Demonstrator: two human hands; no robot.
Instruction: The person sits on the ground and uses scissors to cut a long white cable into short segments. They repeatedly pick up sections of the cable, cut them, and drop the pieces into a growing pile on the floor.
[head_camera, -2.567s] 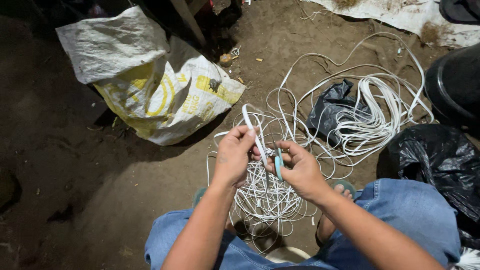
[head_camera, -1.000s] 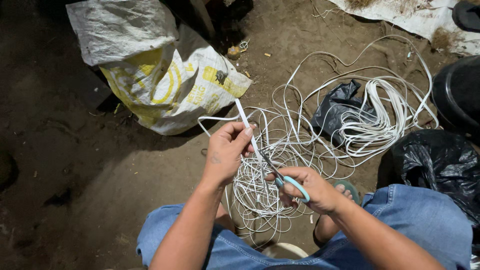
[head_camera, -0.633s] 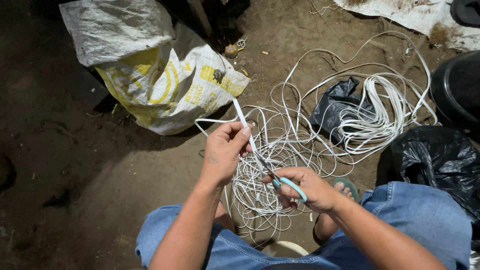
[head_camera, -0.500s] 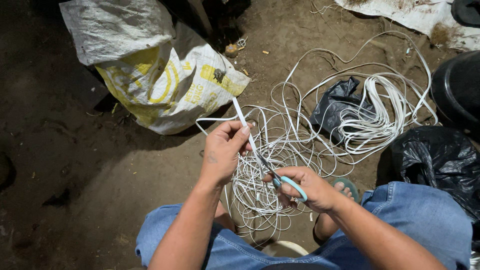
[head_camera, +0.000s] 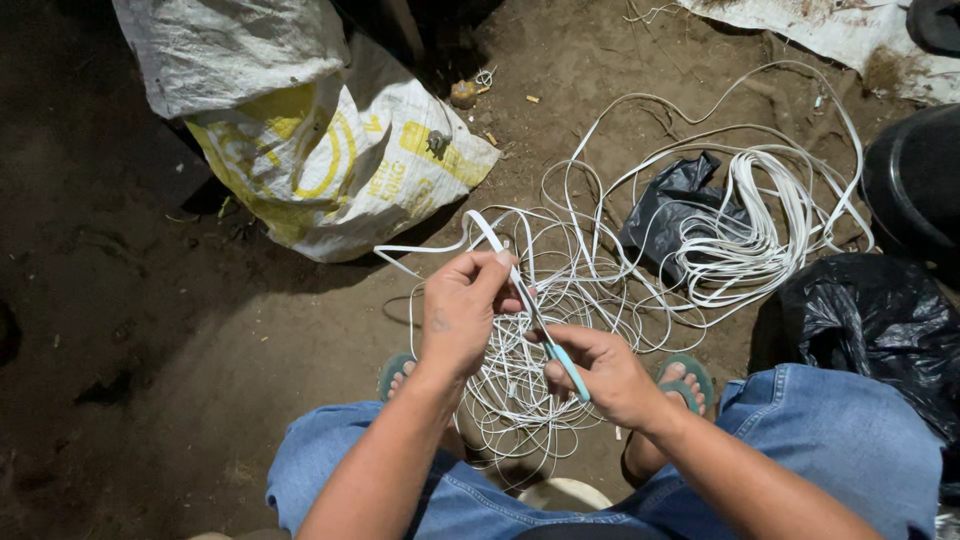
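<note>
two bare hands work over a tangle of white flat cable (head_camera: 560, 330) on the dirt floor (head_camera: 150, 350). the left hand (head_camera: 462, 310) has its grip pinched on a strand of that cable, raised above the pile. the right hand (head_camera: 605, 375) is clenched round a teal-handled cutter (head_camera: 560, 360), blade touching the strand. a white and yellow sack (head_camera: 330, 160) lies beyond.

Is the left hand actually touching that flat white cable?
Touching. The head view shows the left hand pinching the flat white cable between thumb and fingers, while the right hand holds a light blue-handled tool.
</note>
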